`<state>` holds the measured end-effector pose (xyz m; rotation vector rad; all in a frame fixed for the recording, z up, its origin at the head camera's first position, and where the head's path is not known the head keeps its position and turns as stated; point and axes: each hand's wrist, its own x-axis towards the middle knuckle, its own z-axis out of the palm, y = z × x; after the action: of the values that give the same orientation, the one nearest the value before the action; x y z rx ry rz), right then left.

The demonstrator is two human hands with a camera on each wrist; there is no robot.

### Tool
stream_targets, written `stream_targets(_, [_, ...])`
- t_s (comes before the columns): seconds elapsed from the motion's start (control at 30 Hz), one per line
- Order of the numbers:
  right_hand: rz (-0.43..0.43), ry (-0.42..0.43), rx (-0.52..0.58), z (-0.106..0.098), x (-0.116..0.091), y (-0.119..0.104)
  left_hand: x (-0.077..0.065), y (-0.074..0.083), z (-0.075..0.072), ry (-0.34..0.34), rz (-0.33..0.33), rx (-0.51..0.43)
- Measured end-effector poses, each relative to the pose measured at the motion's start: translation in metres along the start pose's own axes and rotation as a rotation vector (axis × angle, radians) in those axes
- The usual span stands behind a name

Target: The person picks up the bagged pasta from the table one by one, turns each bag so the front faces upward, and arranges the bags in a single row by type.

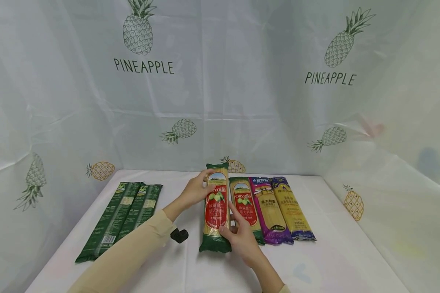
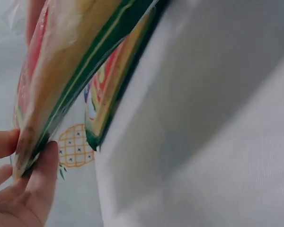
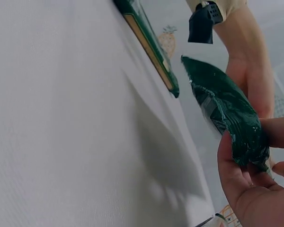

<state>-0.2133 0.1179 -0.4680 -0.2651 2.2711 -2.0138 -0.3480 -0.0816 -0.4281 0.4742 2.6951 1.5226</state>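
Note:
Between both hands, a green-ended pack of spaghetti [image 1: 217,211] with a red label is held above the table. The left hand [image 1: 197,190] grips its upper left part, thumb on the front. On the lower right, the right hand [image 1: 243,240] holds the pack's edge. In the left wrist view, the left hand [image 2: 28,189] pinches one end of the pack [image 2: 68,66]. The right wrist view has the right hand [image 3: 260,198] holding the green end [image 3: 232,113] between thumb and fingers. A matching red-label pack [image 1: 246,203] lies just right of the held one.
Right of that pack lie a purple pasta pack [image 1: 271,211] and a yellow-and-blue one [image 1: 293,209]. Two green packs [image 1: 110,219] [image 1: 144,205] lie back side up at the left. White cloth covers the table [image 1: 337,252]; a pineapple-print curtain [image 1: 242,93] hangs behind.

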Motion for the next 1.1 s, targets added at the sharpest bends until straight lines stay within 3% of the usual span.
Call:
stream_targets(0.1, [0.004, 0.015, -0.034, 0.000, 0.002, 0.002, 0.002, -0.002, -0.001, 0.001, -0.009, -0.004])
stream_targets(0.27, [-0.004, 0.021, -0.109, -0.004, 0.006, 0.004, 0.007, -0.004, -0.002, -0.053, -0.081, -0.174])
stream_targets(0.4, [-0.022, 0.019, -0.213, -0.008, 0.009, 0.005, 0.013, -0.007, 0.000, -0.079, -0.106, -0.219])
stream_targets(0.67, [-0.056, 0.003, -0.445, -0.017, 0.016, -0.002, 0.025, -0.012, 0.009, -0.090, -0.124, -0.214])
stream_targets(1.1, [-0.041, 0.021, -0.620, -0.022, 0.035, 0.001, 0.041, -0.027, 0.022, -0.098, -0.182, -0.161])
